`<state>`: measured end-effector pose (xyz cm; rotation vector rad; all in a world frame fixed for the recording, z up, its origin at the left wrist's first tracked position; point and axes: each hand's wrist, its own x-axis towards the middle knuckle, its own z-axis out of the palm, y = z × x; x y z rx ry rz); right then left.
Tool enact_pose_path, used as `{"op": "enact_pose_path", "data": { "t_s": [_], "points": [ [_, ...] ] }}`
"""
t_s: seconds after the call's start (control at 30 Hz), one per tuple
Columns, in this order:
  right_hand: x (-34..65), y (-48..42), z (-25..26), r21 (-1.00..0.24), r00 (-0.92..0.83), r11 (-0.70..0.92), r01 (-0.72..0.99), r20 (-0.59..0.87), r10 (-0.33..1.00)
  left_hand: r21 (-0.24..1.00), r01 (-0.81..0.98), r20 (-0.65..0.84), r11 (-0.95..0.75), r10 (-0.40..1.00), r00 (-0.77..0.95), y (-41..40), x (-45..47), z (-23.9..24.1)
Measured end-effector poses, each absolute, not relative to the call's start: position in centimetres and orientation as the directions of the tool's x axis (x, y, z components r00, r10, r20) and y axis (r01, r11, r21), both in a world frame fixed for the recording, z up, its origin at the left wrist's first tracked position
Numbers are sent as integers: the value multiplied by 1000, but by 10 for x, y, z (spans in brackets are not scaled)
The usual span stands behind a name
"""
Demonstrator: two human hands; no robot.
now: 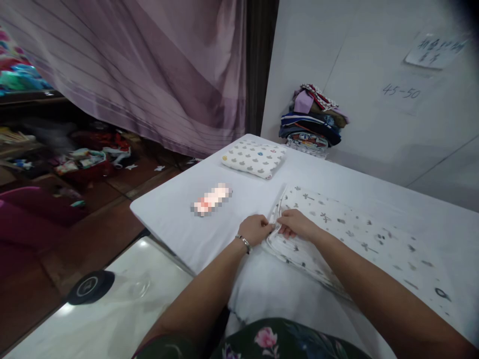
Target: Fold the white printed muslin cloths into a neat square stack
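A white cloth with small grey printed figures [348,224] lies folded in layers along the near side of the white-covered table. My left hand [256,229], with a bracelet at the wrist, pinches the left edge of this cloth. Close beside it, my right hand [295,223] has its fingers curled on the same edge, thumb and forefinger pressed together on the layers. Further back rests a folded white cloth with grey and coloured prints [254,158], apart from both hands.
A pixelated oblong item [212,199] lies on the table [172,209]. Stacked clothes [312,119] stand by the wall. At the lower left, a dark round object [92,287] sits on a pale surface [123,319]. A purple curtain [179,65] hangs behind.
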<state>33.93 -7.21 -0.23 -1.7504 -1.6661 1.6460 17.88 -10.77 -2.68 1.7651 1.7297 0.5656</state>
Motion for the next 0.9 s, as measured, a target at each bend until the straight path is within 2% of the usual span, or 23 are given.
{"op": "enact_pose_path", "data": {
  "t_s": [0.37,0.6,0.7,0.8,0.9],
  "points": [
    [332,-68,1,-736,-273,-317,598,-559,783,774,624,23,-110,989,146,-112,185,-27],
    [334,-69,-2,-753,-285,-349,558,-569,772,828,558,-65,-51,980,186,-110,183,-30],
    [338,-72,-6,-783,-295,-352,513,-546,784,845,535,-78,-11,987,143,-109,182,-32],
    [343,-76,-9,-812,-300,-347,469,-516,802,829,559,-59,-5,994,95,-108,182,-32],
    [345,-79,-9,-822,-293,-348,450,-505,812,761,648,-64,-19,992,105,-108,184,-32]
  ]
}}
